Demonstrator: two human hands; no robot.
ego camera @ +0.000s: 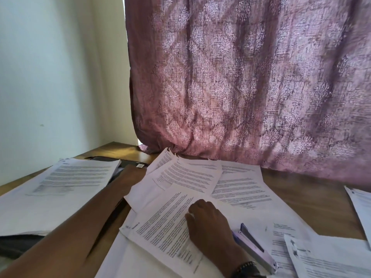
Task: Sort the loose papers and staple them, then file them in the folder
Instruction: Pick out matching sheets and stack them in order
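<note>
Printed sheets (192,177) lie fanned over the middle of the wooden desk (313,197). My right hand (206,223) rests on the nearest sheet (160,223). Its fingers bend down onto the paper and their tips are hidden. A lilac and blue stapler (255,249) lies just right of that hand, on the papers, untouched. My left forearm reaches across to the gap between the fanned sheets and a thick paper stack (60,187) at left; the hand itself is hidden under paper. The stack sits on a dark folder (130,164), whose edges show beyond it.
More printed sheets lie at the bottom right (331,259) and at the right edge (361,205). A pink patterned curtain (251,87) hangs down onto the desk's back edge. A pale wall (50,77) borders the desk on the left.
</note>
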